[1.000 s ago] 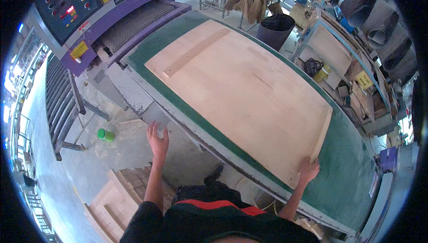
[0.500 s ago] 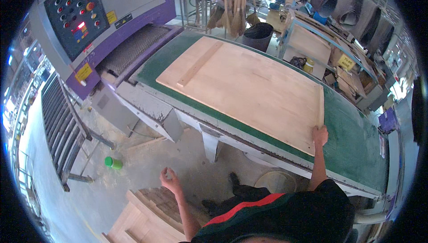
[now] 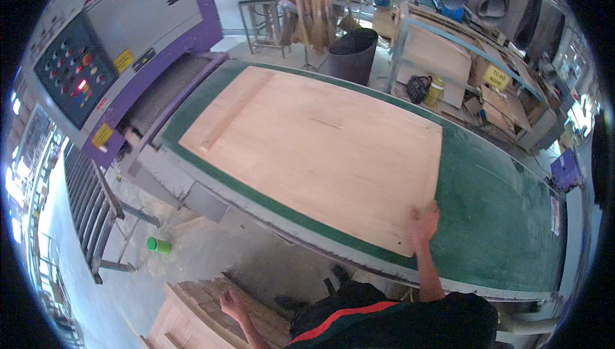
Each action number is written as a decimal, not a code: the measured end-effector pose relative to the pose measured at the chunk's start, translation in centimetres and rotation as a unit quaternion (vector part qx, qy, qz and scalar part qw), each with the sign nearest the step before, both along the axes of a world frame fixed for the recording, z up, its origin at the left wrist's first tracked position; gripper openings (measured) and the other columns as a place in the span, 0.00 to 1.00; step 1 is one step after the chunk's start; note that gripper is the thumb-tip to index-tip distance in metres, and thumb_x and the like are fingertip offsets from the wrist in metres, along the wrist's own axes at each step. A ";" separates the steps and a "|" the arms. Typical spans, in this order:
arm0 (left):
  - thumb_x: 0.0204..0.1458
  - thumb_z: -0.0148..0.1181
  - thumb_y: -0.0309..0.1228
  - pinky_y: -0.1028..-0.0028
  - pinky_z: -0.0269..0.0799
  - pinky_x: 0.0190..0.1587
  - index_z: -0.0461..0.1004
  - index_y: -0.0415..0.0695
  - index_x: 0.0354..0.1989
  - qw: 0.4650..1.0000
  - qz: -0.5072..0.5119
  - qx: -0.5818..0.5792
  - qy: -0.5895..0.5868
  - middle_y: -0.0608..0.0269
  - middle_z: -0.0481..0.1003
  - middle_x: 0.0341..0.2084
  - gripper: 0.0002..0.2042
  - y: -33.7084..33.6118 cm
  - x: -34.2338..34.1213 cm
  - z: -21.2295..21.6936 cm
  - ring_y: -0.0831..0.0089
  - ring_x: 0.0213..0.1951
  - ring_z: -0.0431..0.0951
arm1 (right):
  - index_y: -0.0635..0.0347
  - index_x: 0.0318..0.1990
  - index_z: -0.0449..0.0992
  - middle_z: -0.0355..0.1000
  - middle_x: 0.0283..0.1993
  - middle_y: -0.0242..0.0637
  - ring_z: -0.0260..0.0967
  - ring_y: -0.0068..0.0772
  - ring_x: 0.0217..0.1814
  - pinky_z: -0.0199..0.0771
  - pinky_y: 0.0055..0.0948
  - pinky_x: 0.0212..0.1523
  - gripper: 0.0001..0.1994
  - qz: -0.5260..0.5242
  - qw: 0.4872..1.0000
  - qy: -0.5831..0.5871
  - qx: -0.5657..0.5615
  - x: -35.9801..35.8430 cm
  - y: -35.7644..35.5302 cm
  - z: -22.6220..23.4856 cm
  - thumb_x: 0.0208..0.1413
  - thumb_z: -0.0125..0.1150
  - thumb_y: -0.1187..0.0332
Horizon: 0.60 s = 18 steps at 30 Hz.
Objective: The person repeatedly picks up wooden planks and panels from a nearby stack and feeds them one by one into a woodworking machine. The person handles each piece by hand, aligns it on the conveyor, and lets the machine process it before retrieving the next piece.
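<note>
Black short-sleeved shirt (image 3: pixel 423 326), curved red stripe (image 3: pixel 346 315) across it, dark shoes (image 3: pixel 291 302), bare hands (image 3: pixel 424 222)

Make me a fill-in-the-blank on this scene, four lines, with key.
The ____ hand is at the edge of the panel.
The panel lies on a ____ work surface.
The machine is grey with ____ trim.
In the picture, the brooms are to the ____ of the bin.

Missing words: right; green; purple; left.
</note>
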<state>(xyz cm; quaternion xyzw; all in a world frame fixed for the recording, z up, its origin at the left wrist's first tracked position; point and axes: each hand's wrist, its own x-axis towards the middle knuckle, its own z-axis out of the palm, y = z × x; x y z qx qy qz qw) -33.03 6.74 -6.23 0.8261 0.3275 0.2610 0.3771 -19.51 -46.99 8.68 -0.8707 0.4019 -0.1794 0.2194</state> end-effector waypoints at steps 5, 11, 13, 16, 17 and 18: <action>0.50 0.59 0.33 0.66 0.70 0.28 0.74 0.33 0.32 0.997 0.013 0.019 0.068 0.56 0.75 0.23 0.12 -3.2 -5.5 -1.7 0.66 0.24 0.73 | 0.70 0.62 0.53 0.58 0.59 0.59 0.54 0.60 0.61 0.53 0.50 0.62 0.35 0.102 0.989 -0.070 -0.079 -1.5 -3.2 -3.5 0.47 0.60 0.68; 0.51 0.54 0.45 0.61 0.67 0.38 0.63 0.37 0.44 0.893 0.340 -0.294 0.014 0.54 0.68 0.37 0.22 -1.8 -16.8 -6.3 0.59 0.36 0.67 | 0.66 0.59 0.59 0.58 0.59 0.55 0.54 0.55 0.62 0.49 0.51 0.62 0.31 0.258 0.930 -0.255 -0.061 -0.2 1.7 3.7 0.47 0.63 0.67; 0.51 0.53 0.48 0.59 0.66 0.42 0.58 0.40 0.49 0.812 0.391 -0.430 -0.056 0.54 0.64 0.43 0.26 -2.0 -19.5 -8.1 0.57 0.42 0.65 | 0.66 0.56 0.63 0.60 0.58 0.53 0.56 0.53 0.60 0.53 0.48 0.60 0.28 0.324 0.899 -0.294 -0.004 0.3 4.0 4.0 0.47 0.63 0.67; 0.51 0.50 0.53 0.56 0.64 0.49 0.51 0.44 0.58 0.690 0.426 -0.566 -0.147 0.53 0.59 0.53 0.32 -1.9 -22.7 -11.3 0.53 0.51 0.61 | 0.65 0.49 0.68 0.67 0.52 0.48 0.64 0.46 0.54 0.64 0.41 0.53 0.21 0.423 0.844 -0.316 0.097 0.5 8.4 4.5 0.48 0.64 0.68; 0.51 0.49 0.54 0.54 0.64 0.51 0.48 0.45 0.60 0.658 0.433 -0.592 -0.173 0.52 0.57 0.56 0.35 -1.9 -24.0 -12.2 0.52 0.54 0.60 | 0.65 0.48 0.69 0.69 0.50 0.47 0.66 0.44 0.52 0.66 0.39 0.50 0.19 0.458 0.826 -0.297 0.138 0.4 10.1 4.7 0.49 0.63 0.68; 0.51 0.48 0.56 0.53 0.63 0.54 0.46 0.46 0.63 0.624 0.435 -0.617 -0.200 0.52 0.55 0.59 0.37 -1.8 -25.4 -13.5 0.51 0.57 0.59 | 0.65 0.46 0.71 0.71 0.48 0.45 0.68 0.42 0.50 0.69 0.36 0.48 0.17 0.494 0.805 -0.276 0.176 0.1 11.8 4.7 0.49 0.63 0.68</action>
